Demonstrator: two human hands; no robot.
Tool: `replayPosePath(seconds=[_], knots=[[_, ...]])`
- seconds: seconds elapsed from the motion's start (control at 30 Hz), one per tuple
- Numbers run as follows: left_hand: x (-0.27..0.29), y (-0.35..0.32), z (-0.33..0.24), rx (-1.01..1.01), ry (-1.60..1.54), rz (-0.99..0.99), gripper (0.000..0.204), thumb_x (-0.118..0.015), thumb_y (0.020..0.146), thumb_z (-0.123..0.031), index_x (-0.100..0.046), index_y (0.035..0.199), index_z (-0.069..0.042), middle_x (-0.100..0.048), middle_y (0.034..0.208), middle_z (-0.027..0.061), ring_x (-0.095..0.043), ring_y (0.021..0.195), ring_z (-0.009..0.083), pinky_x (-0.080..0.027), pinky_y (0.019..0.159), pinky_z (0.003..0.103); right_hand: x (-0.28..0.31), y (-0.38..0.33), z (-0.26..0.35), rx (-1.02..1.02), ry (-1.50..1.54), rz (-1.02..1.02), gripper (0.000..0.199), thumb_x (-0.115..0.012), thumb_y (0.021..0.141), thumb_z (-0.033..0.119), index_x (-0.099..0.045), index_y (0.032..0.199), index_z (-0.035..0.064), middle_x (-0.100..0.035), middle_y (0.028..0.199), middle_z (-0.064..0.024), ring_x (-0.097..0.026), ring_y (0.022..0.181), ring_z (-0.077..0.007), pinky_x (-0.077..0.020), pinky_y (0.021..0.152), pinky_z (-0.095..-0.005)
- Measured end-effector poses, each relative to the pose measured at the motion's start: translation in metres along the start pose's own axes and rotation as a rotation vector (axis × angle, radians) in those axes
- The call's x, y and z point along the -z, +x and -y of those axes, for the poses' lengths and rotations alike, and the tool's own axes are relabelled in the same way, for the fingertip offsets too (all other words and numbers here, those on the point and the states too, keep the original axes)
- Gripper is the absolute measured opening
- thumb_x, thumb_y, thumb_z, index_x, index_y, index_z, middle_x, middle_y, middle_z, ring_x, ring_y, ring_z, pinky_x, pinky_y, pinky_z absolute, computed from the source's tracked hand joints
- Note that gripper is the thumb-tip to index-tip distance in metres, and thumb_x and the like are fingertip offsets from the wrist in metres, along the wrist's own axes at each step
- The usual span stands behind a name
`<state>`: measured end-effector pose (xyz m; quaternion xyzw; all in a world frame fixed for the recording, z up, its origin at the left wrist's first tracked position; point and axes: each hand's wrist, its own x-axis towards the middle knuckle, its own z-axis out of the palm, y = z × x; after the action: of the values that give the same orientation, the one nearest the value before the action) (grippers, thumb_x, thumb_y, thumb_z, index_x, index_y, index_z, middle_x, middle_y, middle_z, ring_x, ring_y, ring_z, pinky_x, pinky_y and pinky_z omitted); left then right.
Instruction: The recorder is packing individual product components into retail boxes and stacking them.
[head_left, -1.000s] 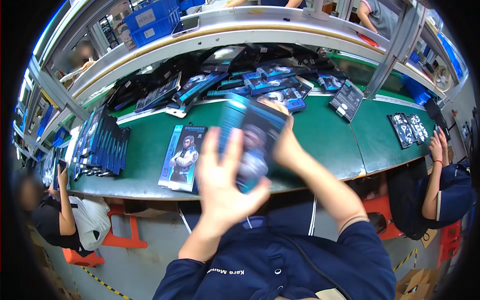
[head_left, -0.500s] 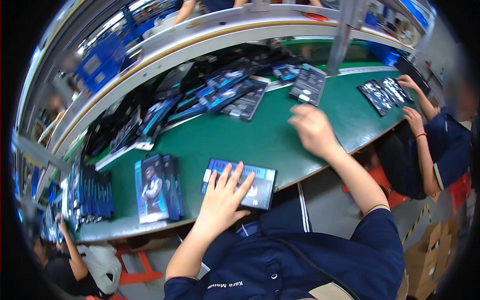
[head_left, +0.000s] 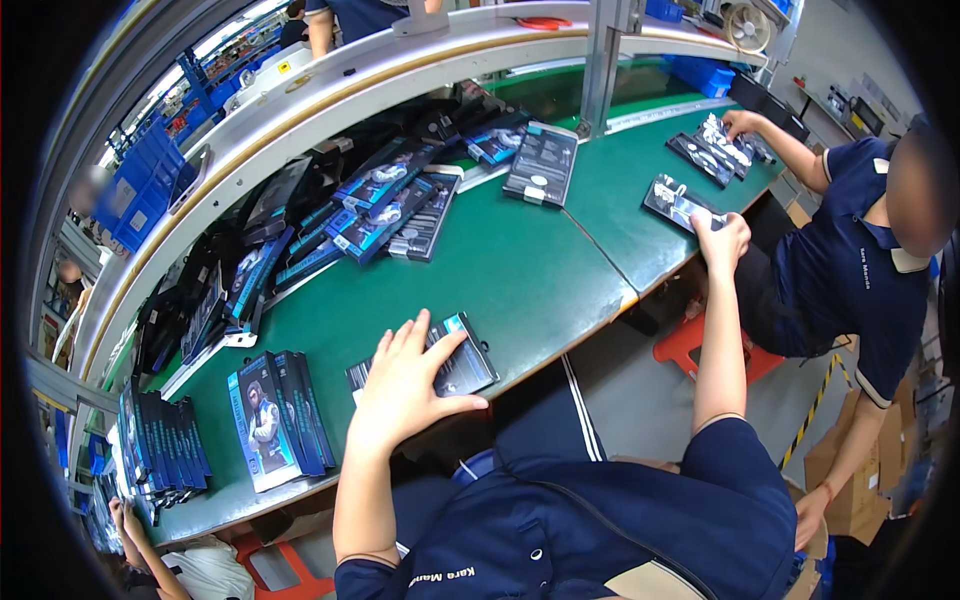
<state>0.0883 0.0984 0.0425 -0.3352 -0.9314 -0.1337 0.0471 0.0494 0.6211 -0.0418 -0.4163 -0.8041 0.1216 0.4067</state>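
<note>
With the left hand (head_left: 395,385) spread in a released grip over the dark printed box (head_left: 468,368) at the bench's (head_left: 540,290) front edge, hold level the dark flat package (head_left: 668,200) pinched by the right hand (head_left: 724,240) near that edge, farther right.

Left grip (head_left: 402,382) splayed wide — right grip (head_left: 724,242) outstretched.

The person wears a dark blue shirt (head_left: 560,500) with short sleeves. The right sleeve (head_left: 735,470) ends in a thin cream band (head_left: 722,424). Small white letters (head_left: 442,577) are stitched or printed on the chest, and a round button (head_left: 537,555) sits near them. A thin black cord (head_left: 598,512) runs down the front. By the neck is a cream patch (head_left: 645,585). The dark pants (head_left: 535,420) have white side stripes (head_left: 584,408).
</note>
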Motion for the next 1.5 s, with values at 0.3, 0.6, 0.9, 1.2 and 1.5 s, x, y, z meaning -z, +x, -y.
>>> replayPosePath(seconds=[0.3,0.6,0.9,1.2,1.5], knots=[[0.014,0.003,-0.023,0.115,-0.092,-0.136,0.090,-0.088,0.051,-0.037,-0.054,0.131,-0.015,-0.047,0.120,0.0191,-0.052,0.108,0.0385,-0.042,0.096,0.048,0.129,-0.145,0.101,-0.324,1.406,0.616,0.037,-0.072,0.085,0.003,-0.056,0.118,0.0016,-0.067,0.099,-0.0051,-0.066,0.075,-0.0122,-0.0533,0.056,-0.0226],[0.017,-0.021,-0.020,-0.205,-0.653,-0.600,0.105,-0.093,0.044,-0.025,-0.042,0.135,-0.014,-0.044,0.130,0.0199,-0.047,0.121,0.0358,-0.040,0.101,0.047,0.132,-0.211,0.153,-0.641,1.472,1.500,0.047,-0.075,0.084,0.009,-0.052,0.125,0.0052,-0.067,0.096,-0.0054,-0.067,0.068,-0.0103,-0.0401,0.038,-0.0183],[0.034,-0.034,-0.008,-0.160,-0.490,-0.513,0.128,-0.096,0.041,-0.031,-0.033,0.149,-0.003,-0.049,0.127,0.0180,-0.051,0.115,0.0303,-0.042,0.098,0.041,0.173,-0.187,0.197,0.095,1.651,0.850,0.058,-0.073,0.081,-0.008,-0.046,0.133,0.0011,-0.061,0.117,-0.0115,-0.063,0.105,-0.0193,-0.0553,0.090,-0.0332],[0.035,-0.024,-0.019,-0.135,-0.270,-0.641,0.123,-0.090,0.046,-0.040,-0.035,0.149,-0.001,-0.055,0.126,0.0147,-0.055,0.104,0.0294,-0.039,0.088,0.040,0.210,-0.158,0.230,0.366,1.383,1.082,0.072,-0.078,0.074,-0.006,-0.044,0.137,0.0024,-0.059,0.127,-0.0144,-0.063,0.112,-0.0231,-0.0579,0.087,-0.0331],[-0.011,0.010,-0.034,-0.054,-0.401,-1.050,0.137,-0.093,0.050,-0.044,-0.015,0.152,0.006,-0.054,0.120,0.0189,-0.054,0.098,0.0329,-0.039,0.084,0.045,0.207,-0.190,0.267,0.890,1.148,0.834,0.026,-0.071,0.084,0.010,-0.063,0.107,0.0002,-0.067,0.090,-0.0164,-0.066,0.084,-0.0309,-0.0525,0.075,-0.0353]])
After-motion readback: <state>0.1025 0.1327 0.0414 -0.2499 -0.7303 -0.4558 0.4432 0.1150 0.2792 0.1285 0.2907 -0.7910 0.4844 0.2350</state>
